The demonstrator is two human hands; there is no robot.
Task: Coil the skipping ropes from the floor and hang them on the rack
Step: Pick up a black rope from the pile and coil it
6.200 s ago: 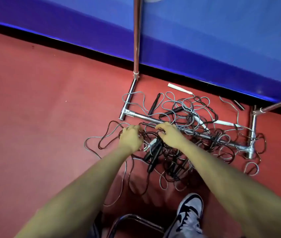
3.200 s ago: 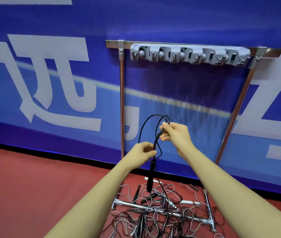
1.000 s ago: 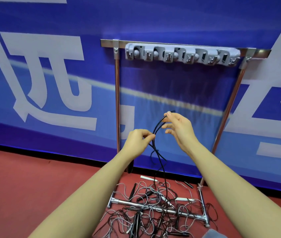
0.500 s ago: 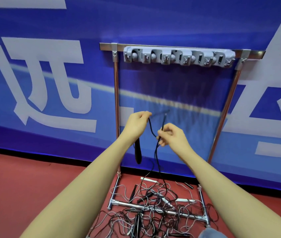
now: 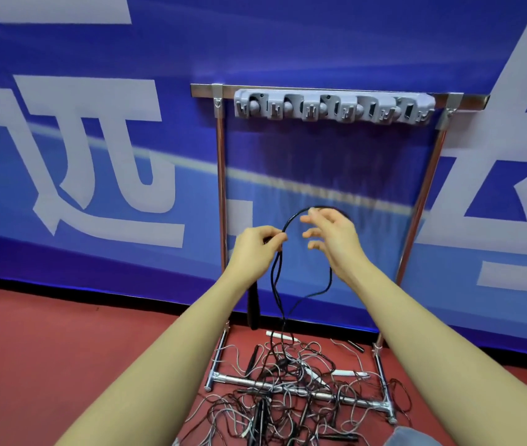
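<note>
My left hand (image 5: 260,244) pinches the black skipping rope (image 5: 291,220) in front of the rack (image 5: 332,106) while my right hand (image 5: 329,235), fingers spread, guides a loop, and the tail trailing into the tangled pile (image 5: 287,391) on the floor by the rack's base could snag and drag other ropes up.

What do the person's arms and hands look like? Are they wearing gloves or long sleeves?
No gloves and no long sleeves. Both forearms are bare all the way to the bottom edge of the picture, with no sleeve showing. The left hand and the right hand are bare too. I see no watch, bracelet or ring, though the right hand's fingers are blurred, so a thin ring could be missed.
</note>
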